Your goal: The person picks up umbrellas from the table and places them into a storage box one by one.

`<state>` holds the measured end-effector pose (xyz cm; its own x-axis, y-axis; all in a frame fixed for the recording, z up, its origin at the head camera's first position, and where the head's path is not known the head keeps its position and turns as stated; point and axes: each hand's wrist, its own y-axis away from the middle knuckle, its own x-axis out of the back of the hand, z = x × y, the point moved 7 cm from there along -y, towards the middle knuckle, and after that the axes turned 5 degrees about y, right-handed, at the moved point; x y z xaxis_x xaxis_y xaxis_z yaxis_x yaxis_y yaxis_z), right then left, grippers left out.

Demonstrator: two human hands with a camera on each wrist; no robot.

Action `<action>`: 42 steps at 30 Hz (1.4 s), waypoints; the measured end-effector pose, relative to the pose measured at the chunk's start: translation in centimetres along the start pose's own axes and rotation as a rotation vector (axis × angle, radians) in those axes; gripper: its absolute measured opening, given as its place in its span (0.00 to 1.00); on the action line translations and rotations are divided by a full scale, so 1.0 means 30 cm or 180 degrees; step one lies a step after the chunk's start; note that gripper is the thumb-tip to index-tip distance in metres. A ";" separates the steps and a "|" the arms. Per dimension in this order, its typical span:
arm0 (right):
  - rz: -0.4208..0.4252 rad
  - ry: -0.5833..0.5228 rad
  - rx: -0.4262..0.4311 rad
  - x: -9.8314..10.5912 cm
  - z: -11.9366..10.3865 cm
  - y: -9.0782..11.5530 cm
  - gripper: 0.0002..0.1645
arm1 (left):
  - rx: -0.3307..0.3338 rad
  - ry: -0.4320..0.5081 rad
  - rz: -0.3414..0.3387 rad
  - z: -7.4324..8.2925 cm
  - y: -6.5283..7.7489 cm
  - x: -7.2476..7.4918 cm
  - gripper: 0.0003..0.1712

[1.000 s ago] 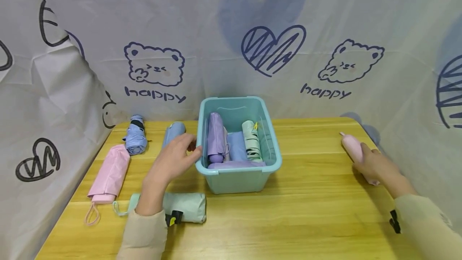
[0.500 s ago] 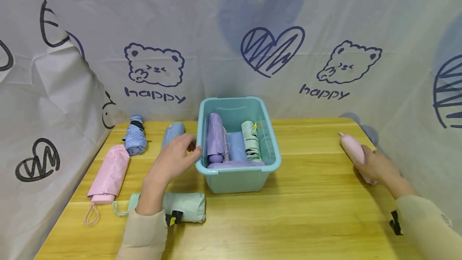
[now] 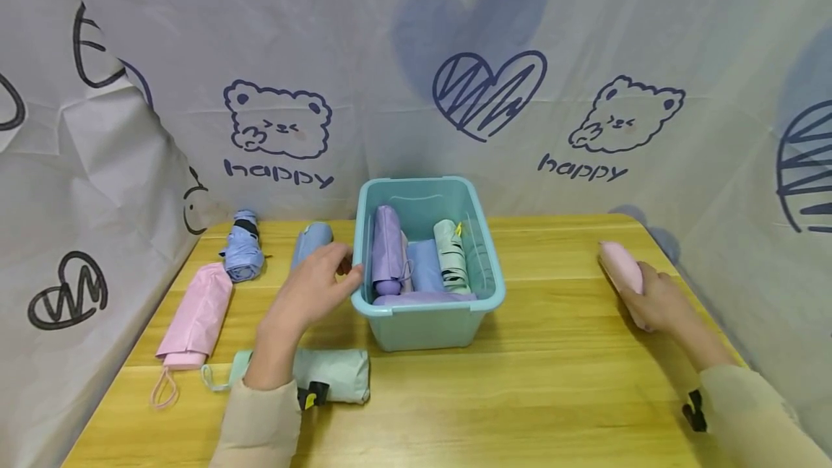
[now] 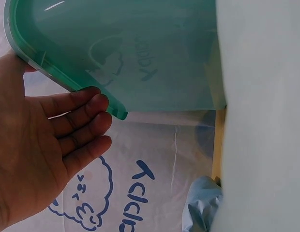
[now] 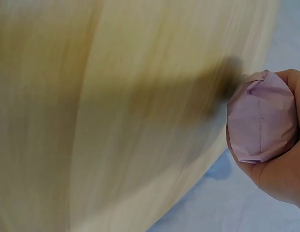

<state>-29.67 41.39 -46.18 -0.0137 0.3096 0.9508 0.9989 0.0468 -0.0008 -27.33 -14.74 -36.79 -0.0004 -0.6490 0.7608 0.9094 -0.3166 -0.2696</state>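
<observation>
On the right, my right hand grips a pink folded umbrella around its middle. The right wrist view shows the gathered end of this umbrella with fingers and thumb around it. My left hand is at the left rim of a teal plastic bin. Up close, its fingers lie fairly straight against the outside of the bin's rim, and the thumb is partly hidden. Inside the bin are a purple umbrella, a blue umbrella, a light green umbrella and another purple one lying along the front.
Left on the wooden table lie a pink umbrella, a blue umbrella with a black band and another blue umbrella. A mint umbrella lies partly behind the left forearm. Printed cloth hangs behind the table.
My right hand has shifted slightly left with the pink umbrella, which appears lifted off the table. The left hand and the bin stay in place.
</observation>
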 end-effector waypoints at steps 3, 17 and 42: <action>0.0087 -0.0079 0.0017 0.004 -0.039 0.003 0.45 | 0.0007 0.0003 0.0003 -0.003 0.002 -0.001 0.10; 0.0656 -0.0380 0.0298 0.080 -0.250 0.010 0.43 | 0.0031 0.0010 -0.0011 -0.004 0.006 -0.005 0.11; 0.0610 -0.0116 0.0921 0.234 -0.690 -0.052 0.43 | 0.0013 -0.0001 -0.0008 -0.004 -0.001 -0.002 0.10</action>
<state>-30.40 23.82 -33.10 0.1660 0.3723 0.9132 0.9295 0.2504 -0.2710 -27.41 -14.77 -36.89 -0.0026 -0.6479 0.7617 0.9112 -0.3154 -0.2652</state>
